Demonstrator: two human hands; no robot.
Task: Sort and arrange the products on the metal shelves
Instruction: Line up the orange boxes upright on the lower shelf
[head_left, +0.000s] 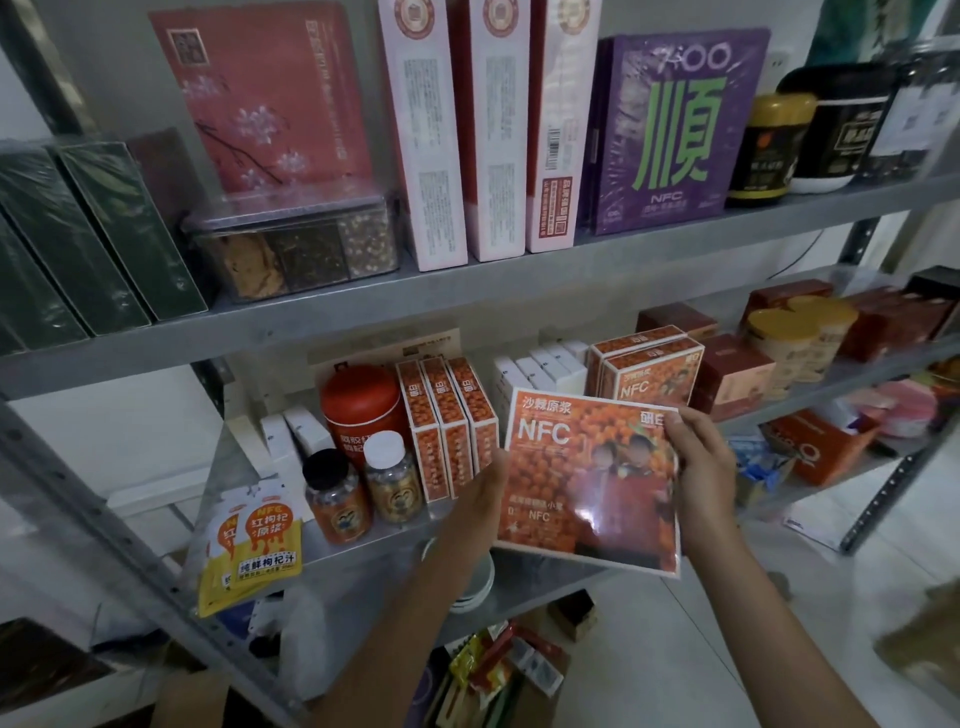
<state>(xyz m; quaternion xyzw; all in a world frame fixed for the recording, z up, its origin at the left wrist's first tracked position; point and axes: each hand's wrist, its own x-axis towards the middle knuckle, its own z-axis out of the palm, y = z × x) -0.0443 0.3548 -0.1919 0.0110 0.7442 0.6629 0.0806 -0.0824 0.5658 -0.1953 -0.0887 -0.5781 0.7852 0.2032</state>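
The right hand (701, 467) is clamped on the right edge of a flat orange box (587, 478), with the thumb laid over the front. The left hand (485, 493) is closed on the left edge, its fingers hidden behind the box. The box is held upright, slightly tilted, in the air just in front of the middle shelf (384, 540).

The box is judged to be a stiff, fairly light carton. Its glossy wrap throws glare and is probably slippery, so a grip on opposite edges is advised.

Three narrow orange boxes (449, 426) are stood just left of it, and two matching boxes (647, 371) are set farther back on the right. Two small bottles (337, 493) are placed near the shelf front.

The thickness of the held box cannot be made out, part of its print is lost to glare, and the goods below are cut off.
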